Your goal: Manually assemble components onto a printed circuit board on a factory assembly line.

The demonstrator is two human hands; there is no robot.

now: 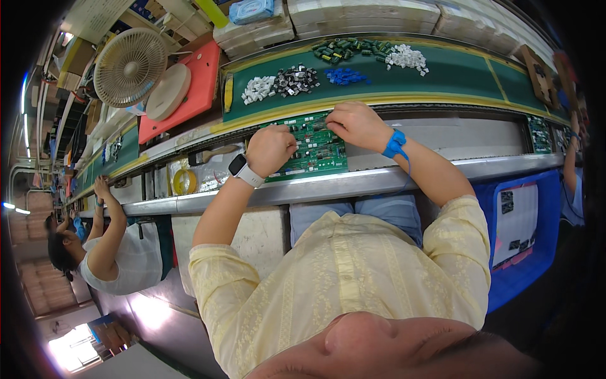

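A green circuit board (314, 156) carrying many small parts lies on the assembly line's rails in front of me. Over its left part is my left hand (270, 150), fingers curled and pressed together; a dark smartwatch with a pale band sits on that wrist. At the board's upper right edge, my right hand (358, 124) is bent in a pinch, with a blue wrist strap (396, 144) and its cord below it. Whatever either hand's fingertips hold is too small or too hidden to make out.
Beyond the board, a green shelf (454, 79) bears piles of white connectors (407, 58), blue parts (346, 76), dark parts (297, 81) and green capacitors (350, 48). Left stand a fan (130, 67) and a yellow tape roll (184, 181). A blue bin (527, 252) is at right. Co-workers sit on both sides.
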